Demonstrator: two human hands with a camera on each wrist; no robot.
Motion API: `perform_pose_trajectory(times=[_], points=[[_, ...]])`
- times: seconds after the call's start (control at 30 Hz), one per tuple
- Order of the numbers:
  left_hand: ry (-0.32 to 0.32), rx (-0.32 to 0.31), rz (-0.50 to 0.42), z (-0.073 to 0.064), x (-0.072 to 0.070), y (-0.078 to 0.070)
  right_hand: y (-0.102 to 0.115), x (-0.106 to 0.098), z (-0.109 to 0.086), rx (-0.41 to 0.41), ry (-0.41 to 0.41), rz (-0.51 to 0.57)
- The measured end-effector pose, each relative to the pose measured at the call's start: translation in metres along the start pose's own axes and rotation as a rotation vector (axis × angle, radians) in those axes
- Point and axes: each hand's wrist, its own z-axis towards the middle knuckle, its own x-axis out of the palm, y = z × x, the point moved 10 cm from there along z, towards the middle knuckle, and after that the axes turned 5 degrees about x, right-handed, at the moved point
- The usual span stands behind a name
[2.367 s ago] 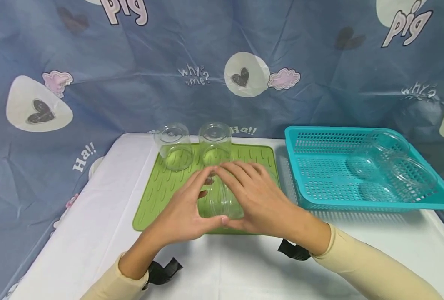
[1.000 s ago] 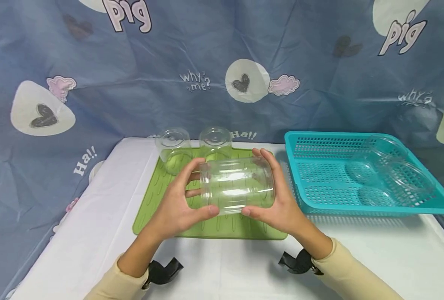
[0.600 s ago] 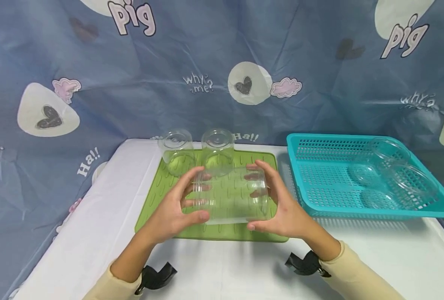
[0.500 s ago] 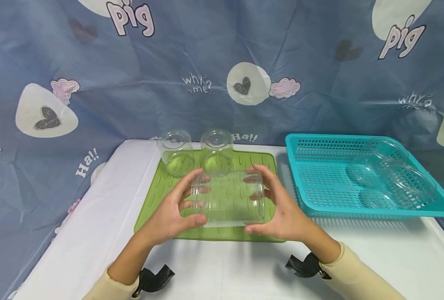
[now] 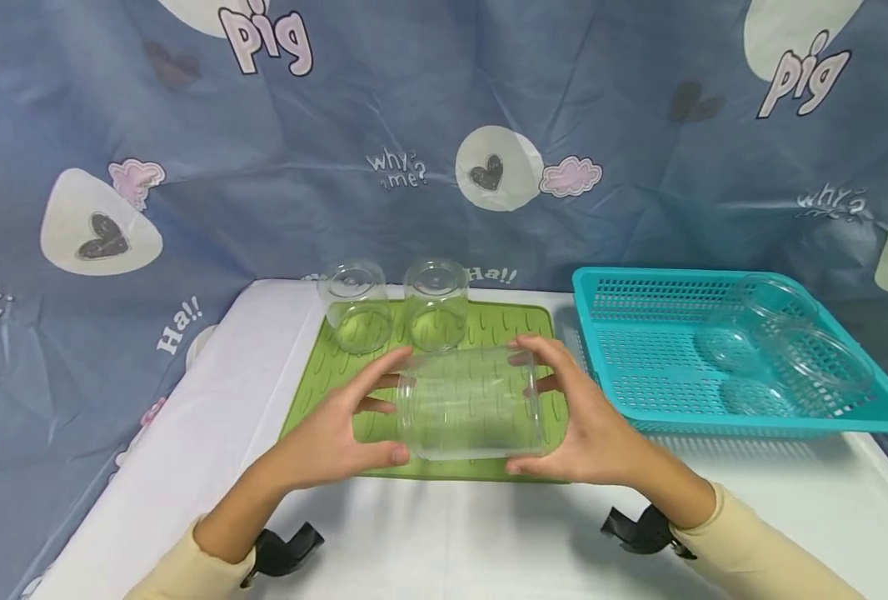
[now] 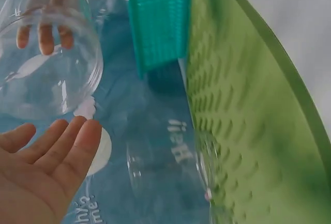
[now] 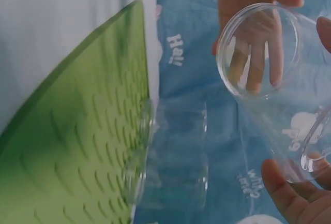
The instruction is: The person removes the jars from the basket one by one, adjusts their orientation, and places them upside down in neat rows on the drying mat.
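A large clear cup [image 5: 468, 404] lies sideways in the air over the green ridged mat [image 5: 305, 400]. My right hand [image 5: 590, 429] grips it around the right end; in the right wrist view, fingertips of that hand [image 7: 297, 198] press its wall. Beside the left end, at the rimmed mouth, my left hand [image 5: 335, 437] is spread with its fingers apart. The left wrist view has a gap between the left hand [image 6: 49, 175] and the cup [image 6: 51, 79]. Two similar clear cups [image 5: 357, 312] [image 5: 436, 308] stand upside down at the mat's back left.
On the right sits a teal perforated basket [image 5: 744, 422] with clear cups [image 5: 811, 362] leaning in its right half. A white cloth [image 5: 429, 533] covers the table. Behind it hangs a blue printed curtain [image 5: 414, 92].
The cup has turned from end-on to sideways between the hands. More recently, the left hand has let go of its mouth end, and the right hand has shifted slightly right with it.
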Motion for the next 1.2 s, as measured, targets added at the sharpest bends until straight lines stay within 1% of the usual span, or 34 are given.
perform_pose_trajectory(times=[0.1,0.17,0.27,0.33,0.4,0.47,0.5,0.57,0.67,0.73,0.8,0.87,0.97,1.07,1.2], points=[[0.021,-0.009,0.139,-0.004,-0.007,0.003,-0.002,-0.01,0.0,-0.007,-0.004,-0.043],[0.031,-0.03,0.246,-0.008,-0.012,0.008,-0.003,-0.019,0.0,-0.005,-0.012,-0.063],[0.038,-0.083,0.427,-0.016,-0.019,0.022,-0.005,-0.035,-0.002,-0.007,-0.032,-0.114],[0.04,-0.121,0.526,-0.022,-0.023,0.034,-0.006,-0.045,-0.004,-0.008,-0.04,-0.151],[0.043,-0.154,0.596,-0.028,-0.028,0.045,-0.007,-0.055,-0.005,-0.011,-0.048,-0.194],[0.062,-0.189,0.648,-0.034,-0.032,0.057,-0.007,-0.063,-0.004,-0.008,-0.044,-0.237],[0.08,-0.207,0.661,-0.037,-0.033,0.063,-0.008,-0.067,-0.004,-0.002,-0.04,-0.268],[0.144,-0.258,0.66,-0.044,-0.031,0.076,-0.01,-0.072,-0.002,0.028,-0.021,-0.346],[0.258,-0.34,0.623,-0.054,-0.022,0.095,-0.012,-0.076,0.001,0.081,0.034,-0.468],[0.304,-0.386,0.602,-0.06,-0.018,0.105,-0.014,-0.077,0.003,0.11,0.08,-0.53],[0.308,-0.401,0.607,-0.063,-0.018,0.11,-0.014,-0.077,0.006,0.116,0.116,-0.571],[0.29,-0.393,0.636,-0.063,-0.02,0.112,-0.014,-0.077,0.01,0.114,0.144,-0.592],[0.269,-0.388,0.665,-0.062,-0.023,0.112,-0.013,-0.079,0.013,0.109,0.161,-0.62],[0.279,-0.404,0.665,-0.062,-0.023,0.115,-0.015,-0.08,0.014,0.122,0.173,-0.637],[0.298,-0.434,0.647,-0.064,-0.022,0.121,-0.023,-0.08,0.016,0.161,0.202,-0.664]])
